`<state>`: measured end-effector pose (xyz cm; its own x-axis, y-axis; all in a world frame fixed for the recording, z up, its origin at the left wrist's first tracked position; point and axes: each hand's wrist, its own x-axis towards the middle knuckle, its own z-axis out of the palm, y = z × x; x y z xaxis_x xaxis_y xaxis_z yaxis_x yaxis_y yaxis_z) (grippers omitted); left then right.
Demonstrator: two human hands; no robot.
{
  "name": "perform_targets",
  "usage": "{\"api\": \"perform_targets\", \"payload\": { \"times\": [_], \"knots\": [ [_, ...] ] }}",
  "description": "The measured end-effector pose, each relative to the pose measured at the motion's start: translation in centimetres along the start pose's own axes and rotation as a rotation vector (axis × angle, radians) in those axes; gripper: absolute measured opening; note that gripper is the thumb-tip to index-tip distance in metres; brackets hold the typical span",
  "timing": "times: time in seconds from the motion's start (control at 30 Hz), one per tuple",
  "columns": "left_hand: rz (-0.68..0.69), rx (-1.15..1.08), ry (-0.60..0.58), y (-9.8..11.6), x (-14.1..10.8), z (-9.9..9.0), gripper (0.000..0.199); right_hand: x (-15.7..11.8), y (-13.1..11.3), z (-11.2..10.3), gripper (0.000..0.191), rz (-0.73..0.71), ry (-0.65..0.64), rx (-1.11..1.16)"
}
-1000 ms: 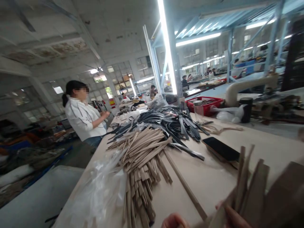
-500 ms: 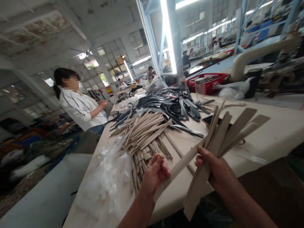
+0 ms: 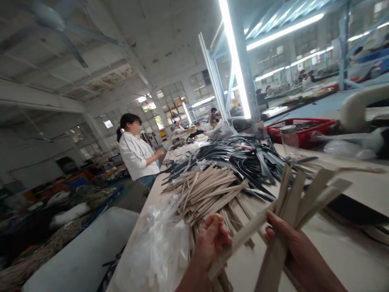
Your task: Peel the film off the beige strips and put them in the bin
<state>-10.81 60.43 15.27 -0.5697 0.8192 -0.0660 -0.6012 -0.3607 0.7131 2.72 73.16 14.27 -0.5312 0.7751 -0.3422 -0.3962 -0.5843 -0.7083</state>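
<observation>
At the lower right of the frame, the right hand (image 3: 296,257) pinches a fanned bunch of flat beige strips (image 3: 291,211) between thumb and fingers. The curled left hand (image 3: 211,239) has one strip resting against it. Behind, a heap of matching strips (image 3: 206,194) lies on the cream worktable (image 3: 340,239), beside tangled black strips (image 3: 246,158).

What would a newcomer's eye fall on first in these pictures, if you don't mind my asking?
Nearest the camera, the right hand grips a fan of tan strips, with the left hand curled against one of them. Beyond, on the long table, lie a heap of loose tan strips and a tangle of black strips, with a red basket behind them.
</observation>
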Motion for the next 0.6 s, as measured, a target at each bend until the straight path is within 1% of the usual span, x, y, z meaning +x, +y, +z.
{"api": "perform_targets", "payload": {
  "times": [0.1, 0.2, 0.3, 0.37, 0.43, 0.5, 0.53, 0.6],
  "knots": [
    [0.023, 0.036, -0.051, 0.4, 1.2, -0.6, 0.029, 0.9, -0.9, 0.5, 0.05, 0.04, 0.034, -0.08],
    [0.058, 0.057, -0.136, 1.4, 2.1, -0.7, 0.027, 1.3, -3.1, 1.8, 0.052, 0.041, 0.023, -0.166],
    [0.088, 0.118, -0.222, 3.1, 2.7, -0.4, 0.024, 1.5, -5.5, 3.8, 0.051, -0.017, 0.024, -0.251],
    [0.102, 0.16, -0.267, 4.4, 3.3, -0.4, 0.024, 2.3, -6.5, 5.1, 0.052, -0.077, 0.044, -0.294],
    [0.107, 0.186, -0.296, 5.6, 4.1, -0.5, 0.024, 3.9, -6.9, 6.0, 0.052, -0.138, 0.038, -0.325],
    [0.101, 0.203, -0.302, 6.7, 5.2, -0.7, 0.024, 6.1, -6.7, 6.7, 0.047, -0.172, 0.005, -0.385],
    [0.095, 0.209, -0.3, 7.3, 5.8, -0.8, 0.024, 7.3, -6.5, 7.0, 0.043, -0.212, 0.001, -0.437],
    [0.09, 0.214, -0.296, 8.4, 7.1, -0.9, 0.026, 9.4, -6.1, 8.0, 0.038, -0.346, 0.024, -0.56]
  ]
}}
